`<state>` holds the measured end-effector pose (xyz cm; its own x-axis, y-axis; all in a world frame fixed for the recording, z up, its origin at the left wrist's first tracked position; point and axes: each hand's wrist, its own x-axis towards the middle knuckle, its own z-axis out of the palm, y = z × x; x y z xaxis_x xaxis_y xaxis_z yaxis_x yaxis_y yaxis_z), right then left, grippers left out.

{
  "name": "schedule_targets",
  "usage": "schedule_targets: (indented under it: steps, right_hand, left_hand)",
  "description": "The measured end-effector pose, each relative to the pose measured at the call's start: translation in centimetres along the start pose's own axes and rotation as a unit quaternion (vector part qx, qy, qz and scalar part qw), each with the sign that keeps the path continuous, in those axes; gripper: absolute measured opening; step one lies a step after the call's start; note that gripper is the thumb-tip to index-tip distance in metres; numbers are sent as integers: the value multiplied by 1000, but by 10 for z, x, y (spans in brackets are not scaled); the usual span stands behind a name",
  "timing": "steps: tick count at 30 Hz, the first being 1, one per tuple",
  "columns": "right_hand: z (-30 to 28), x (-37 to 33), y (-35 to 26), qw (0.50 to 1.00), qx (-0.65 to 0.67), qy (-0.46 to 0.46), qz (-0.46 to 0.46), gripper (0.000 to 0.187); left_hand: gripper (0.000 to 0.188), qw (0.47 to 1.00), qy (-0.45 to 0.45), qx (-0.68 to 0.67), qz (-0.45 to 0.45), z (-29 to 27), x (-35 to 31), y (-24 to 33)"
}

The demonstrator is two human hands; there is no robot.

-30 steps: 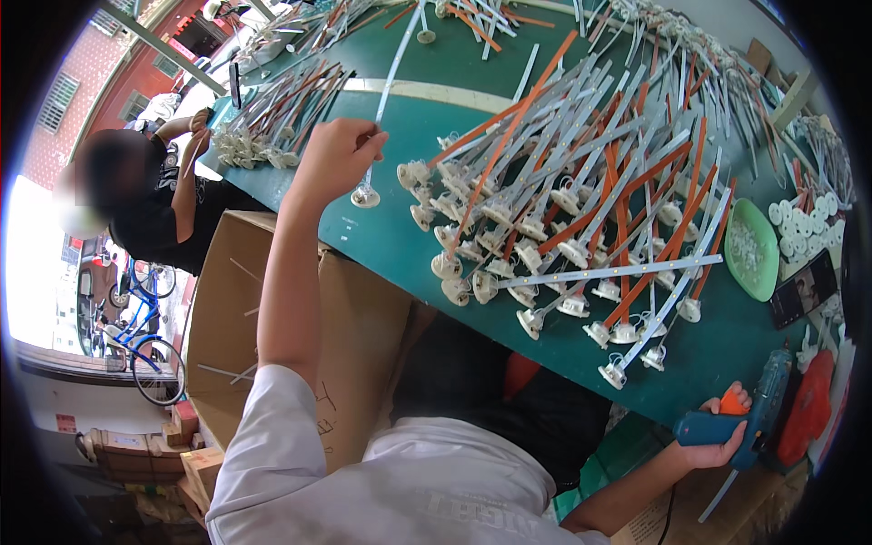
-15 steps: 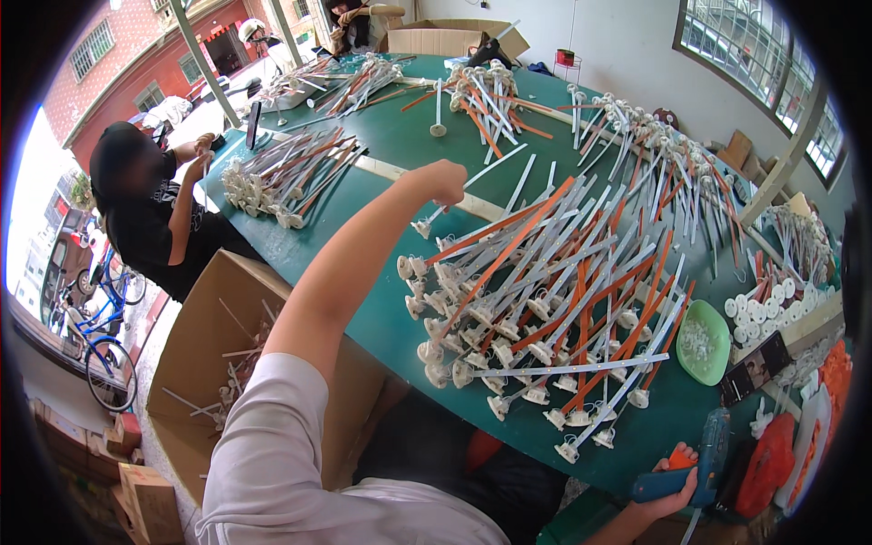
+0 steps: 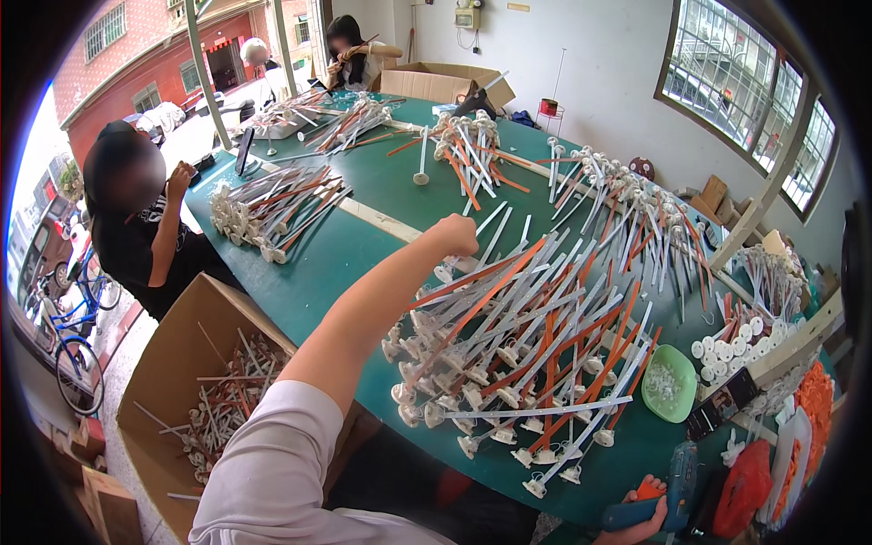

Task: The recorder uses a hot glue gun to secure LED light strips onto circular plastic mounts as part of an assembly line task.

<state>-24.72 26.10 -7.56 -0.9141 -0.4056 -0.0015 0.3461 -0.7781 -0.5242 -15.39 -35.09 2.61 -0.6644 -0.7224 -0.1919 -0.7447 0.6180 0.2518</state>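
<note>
Across the room's middle stretched a green table (image 3: 313, 289), with an open cardboard box (image 3: 173, 363) at its near left, partly filled with loose strips. Over the table's near right part sprawled a pile of pale and orange strips (image 3: 545, 411), their round white ends mostly toward the near edge. Right of the pile sat a green bowl (image 3: 670, 411) of small clear bits. At the near right, the right hand (image 3: 652, 518) had its fingers wrapped round the handle of a blue glue gun (image 3: 679, 477), well apart from the left hand (image 3: 457, 234). That one hung by the pile's far left edge, fingers curled, apparently round a single pale strip (image 3: 490, 218); the exact pinch was hidden. The step in hand looked like handling this one strip beside the others; the next move seemed to call for a light touch, without dragging its neighbours.
</note>
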Motion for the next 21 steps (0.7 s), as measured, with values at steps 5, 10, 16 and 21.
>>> schedule_targets:
  steps: [5,10,16,21]
  right_hand:
    - [6,-1,2,1000,-10,24,-10,28]
    - [9,3,5,1000,-13,-1,-2,29]
    - [0,4,1,996,-76,33,-41,33]
    - [-5,12,4,988,-113,90,-48,35]
  left_hand:
    - [29,999,27,31,-18,-7,-15,-11]
    - [30,990,104,61,-72,-34,-37,-75]
    - [25,941,185,178,-218,-48,-96,-196]
    - [22,914,155,223,-301,-34,-137,-265]
